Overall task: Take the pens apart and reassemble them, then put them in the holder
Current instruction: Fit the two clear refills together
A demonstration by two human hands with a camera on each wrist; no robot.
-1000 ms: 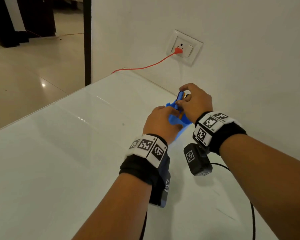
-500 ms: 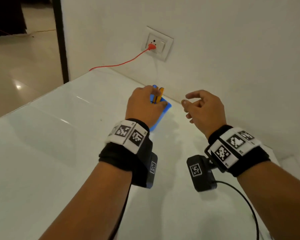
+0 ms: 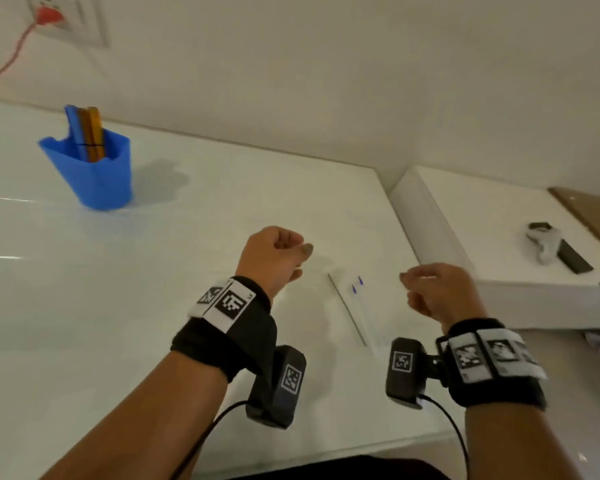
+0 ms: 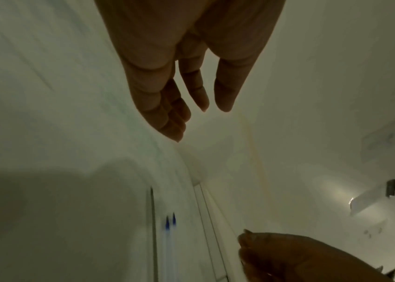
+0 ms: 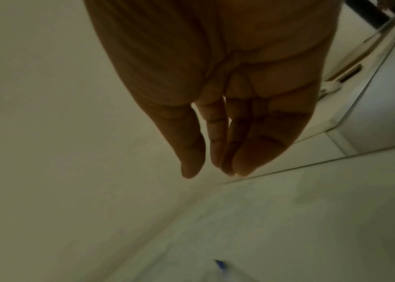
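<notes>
At upper left of the head view, a blue holder (image 3: 94, 174) stands with several pens (image 3: 89, 133) in it; lower centre, two clear pens (image 3: 362, 306) lie between the empty, loosely curled left hand (image 3: 274, 258) and right hand (image 3: 437, 292).

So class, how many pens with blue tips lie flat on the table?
2. The first blue-tipped pen and the second blue-tipped pen lie side by side on the white table, between the two hands. Other pens stand in the blue holder.
</notes>
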